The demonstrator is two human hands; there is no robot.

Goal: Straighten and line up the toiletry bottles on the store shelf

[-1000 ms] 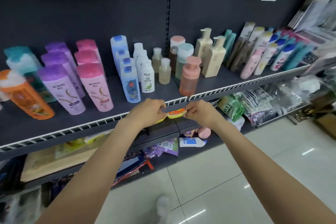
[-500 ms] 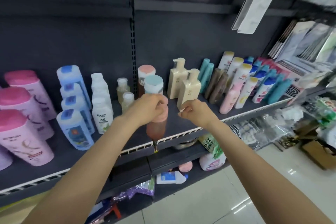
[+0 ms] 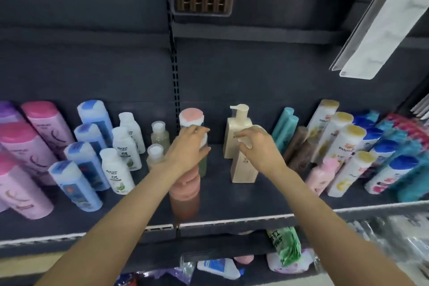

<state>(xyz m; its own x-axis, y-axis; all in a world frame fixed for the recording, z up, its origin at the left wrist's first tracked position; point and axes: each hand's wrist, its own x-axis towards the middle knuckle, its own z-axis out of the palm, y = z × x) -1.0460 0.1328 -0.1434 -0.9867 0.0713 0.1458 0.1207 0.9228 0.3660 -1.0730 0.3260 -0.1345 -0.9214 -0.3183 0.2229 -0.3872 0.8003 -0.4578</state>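
Note:
On the dark shelf [image 3: 232,202] my left hand [image 3: 188,148] grips the white cap of a greenish bottle [image 3: 203,166] in the middle row. A salmon-pink bottle [image 3: 184,195] stands in front of it, partly under my wrist. A pink-capped bottle [image 3: 191,117] stands behind it. My right hand [image 3: 256,146] curls over the pump head of the front cream pump bottle [image 3: 245,169]. A second cream pump bottle [image 3: 239,127] stands upright behind that one.
Pink bottles [image 3: 27,169], blue-capped bottles [image 3: 76,183], small white bottles [image 3: 118,169] and small clear bottles [image 3: 155,153] fill the left side. Teal tubes [image 3: 284,130], gold-capped white bottles [image 3: 343,160] and blue-capped ones [image 3: 392,174] crowd the right. Packets lie on the lower shelf [image 3: 285,248].
Both hands rose from the shelf's front edge to the bottles. My left hand went past the salmon bottle's cap to the greenish bottle behind; my right hand settled on the front pump.

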